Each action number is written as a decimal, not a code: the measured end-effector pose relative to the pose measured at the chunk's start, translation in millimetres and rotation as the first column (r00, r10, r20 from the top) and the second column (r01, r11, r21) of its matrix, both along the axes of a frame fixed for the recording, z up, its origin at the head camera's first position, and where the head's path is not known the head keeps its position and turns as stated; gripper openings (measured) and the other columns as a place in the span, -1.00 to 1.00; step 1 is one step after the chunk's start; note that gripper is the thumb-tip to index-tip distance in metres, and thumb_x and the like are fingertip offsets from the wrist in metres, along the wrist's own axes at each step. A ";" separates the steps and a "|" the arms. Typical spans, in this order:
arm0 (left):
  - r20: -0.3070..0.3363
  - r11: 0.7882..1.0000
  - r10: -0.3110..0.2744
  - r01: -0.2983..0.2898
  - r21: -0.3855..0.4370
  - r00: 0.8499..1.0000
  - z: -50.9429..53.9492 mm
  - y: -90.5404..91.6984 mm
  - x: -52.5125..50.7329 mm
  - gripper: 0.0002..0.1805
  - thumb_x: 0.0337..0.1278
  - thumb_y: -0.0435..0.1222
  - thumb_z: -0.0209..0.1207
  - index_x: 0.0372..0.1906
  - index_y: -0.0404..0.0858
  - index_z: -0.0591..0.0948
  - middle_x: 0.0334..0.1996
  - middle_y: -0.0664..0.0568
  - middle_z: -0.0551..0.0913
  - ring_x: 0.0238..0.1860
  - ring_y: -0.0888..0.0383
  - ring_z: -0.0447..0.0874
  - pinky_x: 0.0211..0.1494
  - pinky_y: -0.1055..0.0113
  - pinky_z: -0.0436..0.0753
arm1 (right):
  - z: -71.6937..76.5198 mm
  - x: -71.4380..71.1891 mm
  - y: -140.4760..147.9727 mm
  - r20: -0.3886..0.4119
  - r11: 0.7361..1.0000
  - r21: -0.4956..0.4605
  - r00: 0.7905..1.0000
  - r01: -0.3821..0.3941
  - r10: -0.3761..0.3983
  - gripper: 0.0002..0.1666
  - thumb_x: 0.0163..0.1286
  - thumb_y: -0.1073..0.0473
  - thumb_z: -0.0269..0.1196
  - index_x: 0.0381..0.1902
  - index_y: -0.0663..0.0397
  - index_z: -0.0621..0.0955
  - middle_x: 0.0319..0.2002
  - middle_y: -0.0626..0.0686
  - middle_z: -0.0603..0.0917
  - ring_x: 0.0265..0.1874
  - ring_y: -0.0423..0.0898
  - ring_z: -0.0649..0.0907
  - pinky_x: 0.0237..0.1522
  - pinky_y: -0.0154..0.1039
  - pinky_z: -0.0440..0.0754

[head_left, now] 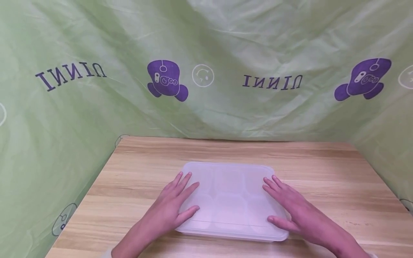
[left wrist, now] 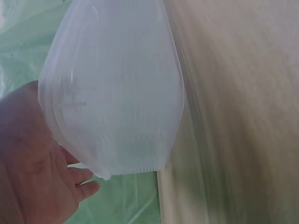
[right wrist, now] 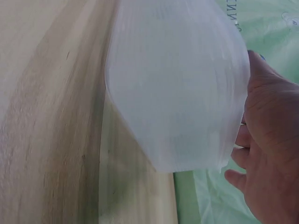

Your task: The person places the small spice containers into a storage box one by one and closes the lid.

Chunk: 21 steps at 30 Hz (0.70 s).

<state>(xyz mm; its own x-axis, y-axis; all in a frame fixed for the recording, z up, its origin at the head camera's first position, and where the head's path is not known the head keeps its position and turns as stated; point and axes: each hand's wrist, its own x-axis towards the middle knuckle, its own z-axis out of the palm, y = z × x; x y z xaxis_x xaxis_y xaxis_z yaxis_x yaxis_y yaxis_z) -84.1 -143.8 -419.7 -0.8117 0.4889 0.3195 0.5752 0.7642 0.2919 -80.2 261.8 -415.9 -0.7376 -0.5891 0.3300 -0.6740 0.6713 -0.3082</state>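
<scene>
A flat, translucent white plastic container [head_left: 230, 200] with a lid lies on the wooden table, and compartments show faintly through its top. My left hand [head_left: 172, 204] rests on its left edge, fingers spread and mostly straight. On the opposite edge lies my right hand [head_left: 290, 206], also with extended fingers, the thumb near the front right corner. From the left wrist, the container's side wall [left wrist: 117, 93] stands beside the hand [left wrist: 42, 163]. The right wrist view shows the other side wall [right wrist: 177, 93] next to the right hand [right wrist: 271, 140]. Whatever is inside cannot be made out.
The wooden table [head_left: 145, 161] extends around the container on all sides. Behind it and along both sides hangs a green cloth [head_left: 226, 114] printed with purple figures and lettering.
</scene>
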 end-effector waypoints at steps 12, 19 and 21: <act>0.083 0.998 -0.060 0.061 -0.012 0.995 0.5 1.9 6.6 -0.24 0.39 0.26 0.10 0.57 0.04 0.35 0.61 0.01 0.13 0.62 -0.18 -0.23 0.49 -0.24 0.16 | -0.3 6.4 -6.4 -0.050 0.998 0.042 0.997 -0.053 0.055 0.13 0.28 -0.31 0.42 0.62 0.03 0.23 0.58 0.13 0.22 0.59 0.03 0.08 0.51 -0.37 -0.22; 0.043 0.994 -0.104 0.106 -0.042 0.994 0.8 2.8 4.7 -0.21 0.40 0.28 0.07 0.58 0.02 0.33 0.62 0.01 0.11 0.62 -0.17 -0.18 0.55 -0.14 0.07 | 3.4 7.6 -9.3 -0.059 0.992 0.096 0.994 -0.083 0.089 0.08 0.34 -0.29 0.37 0.63 0.01 0.21 0.60 0.11 0.16 0.59 0.14 0.05 0.53 -0.31 -0.28; 0.020 0.990 -0.124 0.125 -0.061 0.992 1.0 3.0 3.3 -0.18 0.38 0.30 0.07 0.58 0.00 0.32 0.62 0.00 0.11 0.61 -0.18 -0.14 0.56 -0.13 0.02 | 4.6 7.7 -10.7 -0.078 0.987 0.126 0.991 -0.097 0.108 0.07 0.37 -0.29 0.35 0.63 0.02 0.20 0.61 0.13 0.14 0.58 0.18 0.04 0.54 -0.26 -0.28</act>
<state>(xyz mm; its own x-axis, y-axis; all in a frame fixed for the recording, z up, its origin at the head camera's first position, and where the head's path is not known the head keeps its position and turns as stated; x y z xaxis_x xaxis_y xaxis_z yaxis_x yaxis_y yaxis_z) -80.8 -140.7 -418.7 -0.7479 0.6052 0.2726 0.6628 0.7034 0.2567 -72.5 251.2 -411.4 -0.6439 -0.6998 0.3093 -0.7612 0.6265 -0.1675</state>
